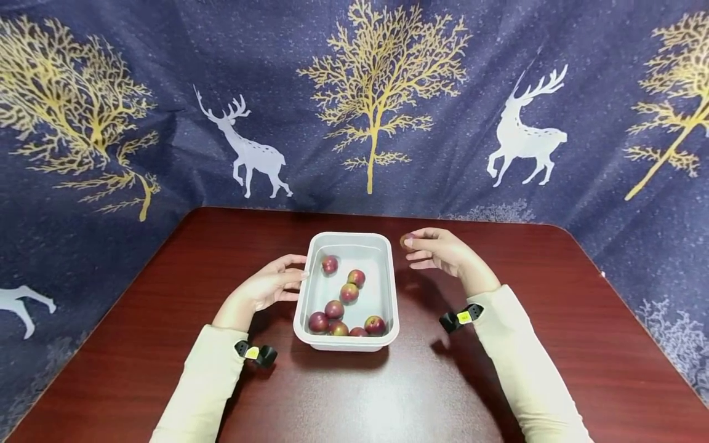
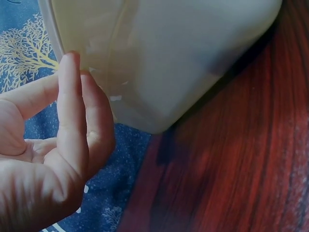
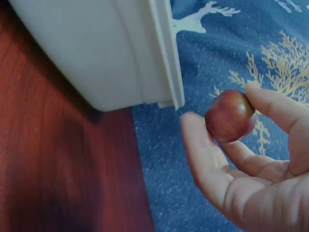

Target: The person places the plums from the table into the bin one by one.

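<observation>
A white plastic container [image 1: 396, 307] stands on the table with several red and yellow-green plums [image 1: 349, 293] inside, most of them grouped at its near end. At its left side, my left hand [image 1: 275, 283] holds the edge, thumb at the rim and fingers against the outer wall [image 2: 159, 58]. Beyond the container's right rim, my right hand [image 1: 440, 251] pinches one dark red plum [image 3: 231, 116] between thumb and fingertips, raised above the table. In the right wrist view, that plum is beside the container's outer wall [image 3: 91, 48].
A dark red wooden table [image 1: 221, 246] with a glossy surface lies under everything. Behind it hangs a blue cloth [image 1: 332, 154] printed with white deer and golden trees. Each wrist wears a black strap [image 1: 256, 353] with a small camera.
</observation>
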Demonstrator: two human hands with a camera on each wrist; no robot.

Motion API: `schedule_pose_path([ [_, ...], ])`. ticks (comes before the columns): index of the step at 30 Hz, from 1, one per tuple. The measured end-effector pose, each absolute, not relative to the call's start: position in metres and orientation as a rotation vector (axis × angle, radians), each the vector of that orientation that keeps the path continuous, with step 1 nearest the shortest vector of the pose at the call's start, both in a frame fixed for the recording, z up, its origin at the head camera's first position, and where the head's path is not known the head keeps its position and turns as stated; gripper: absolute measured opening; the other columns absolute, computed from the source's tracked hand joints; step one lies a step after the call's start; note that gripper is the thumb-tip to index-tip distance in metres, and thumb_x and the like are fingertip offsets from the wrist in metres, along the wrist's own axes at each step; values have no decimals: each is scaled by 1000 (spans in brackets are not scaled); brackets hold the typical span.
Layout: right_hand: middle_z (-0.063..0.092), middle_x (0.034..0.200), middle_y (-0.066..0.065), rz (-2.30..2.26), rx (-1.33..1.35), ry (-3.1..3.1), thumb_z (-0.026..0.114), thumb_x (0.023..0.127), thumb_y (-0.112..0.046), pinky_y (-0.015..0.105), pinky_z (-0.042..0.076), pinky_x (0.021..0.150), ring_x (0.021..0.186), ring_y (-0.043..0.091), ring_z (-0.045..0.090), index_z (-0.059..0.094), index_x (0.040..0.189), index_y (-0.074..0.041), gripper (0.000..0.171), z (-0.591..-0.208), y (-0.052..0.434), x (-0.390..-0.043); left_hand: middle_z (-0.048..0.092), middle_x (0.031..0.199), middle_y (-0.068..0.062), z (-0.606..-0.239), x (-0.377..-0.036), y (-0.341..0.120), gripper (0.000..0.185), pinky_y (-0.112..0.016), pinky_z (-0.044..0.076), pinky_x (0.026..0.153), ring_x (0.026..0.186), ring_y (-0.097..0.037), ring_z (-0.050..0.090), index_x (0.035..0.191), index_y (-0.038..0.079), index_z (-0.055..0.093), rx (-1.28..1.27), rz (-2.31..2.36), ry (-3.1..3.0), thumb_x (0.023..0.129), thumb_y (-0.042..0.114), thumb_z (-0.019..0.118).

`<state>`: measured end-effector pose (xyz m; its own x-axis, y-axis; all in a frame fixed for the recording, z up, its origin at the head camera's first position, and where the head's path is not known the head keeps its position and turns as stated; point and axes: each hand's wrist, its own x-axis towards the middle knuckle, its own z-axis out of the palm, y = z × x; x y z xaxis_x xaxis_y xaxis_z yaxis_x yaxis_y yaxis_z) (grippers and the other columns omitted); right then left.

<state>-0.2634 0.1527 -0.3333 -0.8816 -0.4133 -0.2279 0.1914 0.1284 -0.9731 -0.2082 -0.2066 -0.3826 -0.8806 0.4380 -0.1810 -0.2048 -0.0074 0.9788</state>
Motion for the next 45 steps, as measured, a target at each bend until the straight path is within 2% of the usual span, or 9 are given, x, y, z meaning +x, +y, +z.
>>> schedule_pose_path([
  [7, 66, 92, 4, -1806, -212, 1846, 50, 97, -9, 34, 57, 76, 82, 17, 67, 49, 117, -1, 22, -317, 141, -266, 66, 94, 0, -382, -210, -206, 50, -30, 56, 75, 86, -13, 66, 139, -2, 27, 221, 1932, 1846, 95, 4, 50],
  [13, 67, 86, 4, -1823, -170, 1773, 50, 97, -10, 33, 57, 77, 78, 16, 67, 51, 109, -3, 14, -309, 127, -265, 66, 94, 1, -384, -209, -207, 49, -29, 56, 75, 85, -12, 65, 139, -3, 27, 227, 1941, 1832, 95, 3, 49],
  [18, 65, 88, 4, -1774, -183, 1746, 49, 97, -10, 32, 56, 79, 79, 16, 66, 47, 119, 2, 25, -307, 112, -263, 66, 94, 0, -387, -210, -207, 49, -30, 56, 75, 86, -13, 65, 139, -2, 27, 214, 1947, 1826, 95, 3, 49],
  [22, 61, 92, 5, -1723, -186, 1768, 51, 95, -11, 31, 56, 78, 86, 20, 66, 41, 128, 7, 39, -305, 102, -261, 66, 94, 0, -388, -210, -208, 48, -31, 56, 76, 85, -13, 65, 139, -2, 27, 214, 1951, 1827, 95, 2, 48],
  [26, 59, 94, 6, -1723, -156, 1759, 52, 95, -10, 34, 55, 83, 97, 27, 63, 39, 130, 7, 41, -306, 93, -261, 65, 95, 0, -388, -211, -209, 49, -31, 56, 77, 85, -12, 65, 140, -1, 27, 226, 1944, 1833, 96, 3, 48],
  [29, 60, 96, 5, -1721, -150, 1742, 52, 95, -10, 37, 53, 88, 103, 30, 60, 39, 129, 6, 40, -308, 87, -261, 65, 96, 0, -389, -211, -208, 49, -31, 56, 77, 85, -12, 65, 140, -1, 27, 218, 1934, 1838, 96, 3, 49],
  [35, 59, 97, 6, -1689, -188, 1730, 50, 95, -11, 44, 48, 96, 99, 27, 61, 42, 126, 6, 36, -312, 71, -259, 65, 94, 0, -389, -211, -208, 49, -31, 56, 76, 84, -12, 65, 140, -1, 27, 212, 1939, 1834, 96, 3, 49],
  [42, 56, 101, 16, -1659, -127, 1694, 50, 93, -10, 44, 49, 94, 122, 45, 48, 47, 113, 2, 23, -325, 46, -254, 65, 94, 0, -387, -210, -207, 52, -30, 56, 75, 83, -12, 65, 139, -5, 24, 232, 1946, 1822, 95, 4, 49],
  [45, 55, 106, 21, -1653, -88, 1688, 51, 92, -9, 44, 49, 94, 124, 48, 44, 47, 106, -2, 17, -332, 37, -251, 65, 95, 0, -387, -210, -207, 52, -30, 56, 75, 83, -12, 65, 140, -5, 24, 233, 1949, 1819, 95, 4, 49],
])
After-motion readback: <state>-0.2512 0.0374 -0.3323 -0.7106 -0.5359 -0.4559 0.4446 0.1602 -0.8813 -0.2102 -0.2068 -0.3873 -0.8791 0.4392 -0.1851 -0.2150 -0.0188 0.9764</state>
